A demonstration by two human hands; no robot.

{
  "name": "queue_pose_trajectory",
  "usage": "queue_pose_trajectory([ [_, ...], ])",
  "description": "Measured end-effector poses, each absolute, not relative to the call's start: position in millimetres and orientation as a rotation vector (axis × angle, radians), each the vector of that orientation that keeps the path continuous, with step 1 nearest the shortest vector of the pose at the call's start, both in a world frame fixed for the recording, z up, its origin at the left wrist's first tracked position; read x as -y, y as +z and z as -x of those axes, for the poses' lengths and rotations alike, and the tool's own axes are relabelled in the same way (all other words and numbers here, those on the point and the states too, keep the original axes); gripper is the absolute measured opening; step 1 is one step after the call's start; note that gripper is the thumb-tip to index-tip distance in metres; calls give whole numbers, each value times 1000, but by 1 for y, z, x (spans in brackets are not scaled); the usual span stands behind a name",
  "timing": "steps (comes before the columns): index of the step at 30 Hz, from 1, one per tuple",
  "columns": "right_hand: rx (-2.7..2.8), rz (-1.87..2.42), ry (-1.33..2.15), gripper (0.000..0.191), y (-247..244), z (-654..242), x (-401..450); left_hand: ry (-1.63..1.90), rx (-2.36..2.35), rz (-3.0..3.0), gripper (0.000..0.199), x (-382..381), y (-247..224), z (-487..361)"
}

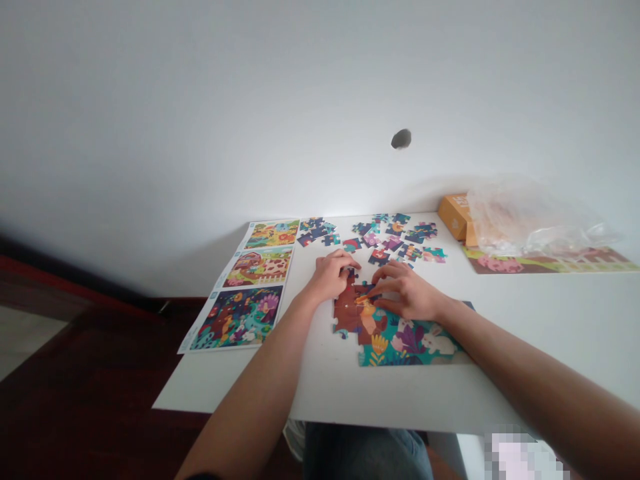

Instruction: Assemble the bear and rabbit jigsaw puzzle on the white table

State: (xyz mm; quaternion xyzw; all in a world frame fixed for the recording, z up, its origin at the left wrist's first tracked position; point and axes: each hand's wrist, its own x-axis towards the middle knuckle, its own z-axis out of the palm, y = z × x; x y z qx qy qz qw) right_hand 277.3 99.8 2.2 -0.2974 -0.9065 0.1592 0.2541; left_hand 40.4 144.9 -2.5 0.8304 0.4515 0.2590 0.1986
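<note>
A reference sheet lies left of the left hand, whose bent fingers touch the upper-left part of the partly assembled jigsaw puzzle; whether they pinch a piece, I cannot tell. The right hand curls over the puzzle's upper edge, its grip equally unclear. The puzzle lies flat on the white table, below the loose pieces. Uneven pressure could buckle the joints, or the right forearm, close over the rabbits, could drag sections apart. Its long axis runs left-right, picture top toward the wall.
</note>
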Motion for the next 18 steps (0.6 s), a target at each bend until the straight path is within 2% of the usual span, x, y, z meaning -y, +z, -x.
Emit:
queue_pose_trajectory([
  [11, 2452, 824, 437, 21, 2, -278, -99, 651, -1250, -2347, 24, -142, 2, -38],
  [15, 2455, 833, 437, 20, 3, -277, -98, 585, -1246, -2382, 25, -141, 3, -36],
  [18, 2463, 851, 427, 18, 5, -277, -97, 500, -1199, -2424, 36, -140, 5, -35],
])
